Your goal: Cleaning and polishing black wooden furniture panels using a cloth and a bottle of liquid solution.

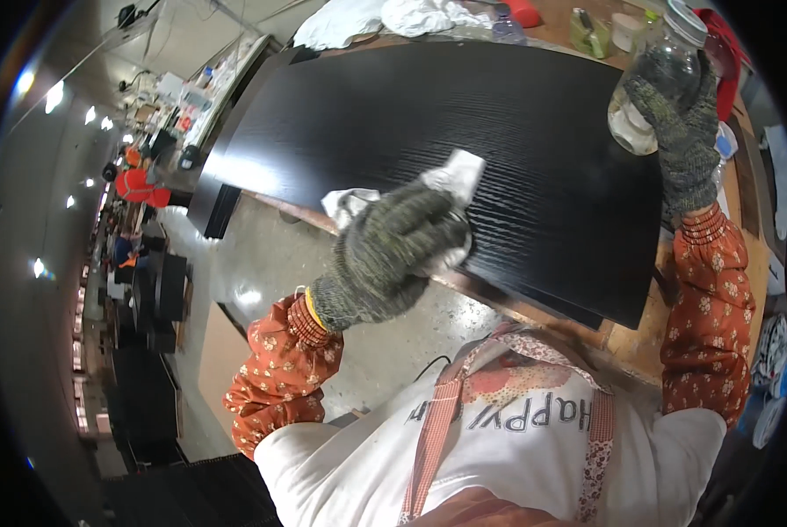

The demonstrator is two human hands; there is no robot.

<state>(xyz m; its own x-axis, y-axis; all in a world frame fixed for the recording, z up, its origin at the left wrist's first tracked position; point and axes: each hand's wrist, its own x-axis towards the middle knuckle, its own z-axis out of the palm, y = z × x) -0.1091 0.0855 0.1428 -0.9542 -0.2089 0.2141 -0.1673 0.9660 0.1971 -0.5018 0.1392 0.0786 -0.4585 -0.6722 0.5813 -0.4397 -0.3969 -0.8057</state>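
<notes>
My left hand (389,250), in a dark grey knitted glove, is closed on a crumpled white cloth (460,176) whose ends stick out past the fingers. It is over the near edge of a wide black panel (341,110) with a glossy wood-grain face. Gloved in the same way, my right hand (685,145) wraps around a clear jar (631,130) at the panel's right end. A pale lid (685,22) tops the jar, and something whitish shows in its lower part. The tilted jar reaches over the panel's right edge.
The panel lies on a wooden workbench (635,347). Along the far side are white cloths (341,22), a clear bottle (508,26) and small containers. Red cloth (723,53) hangs by the jar. Off to the left, a person in red (139,187) is near a cluttered table.
</notes>
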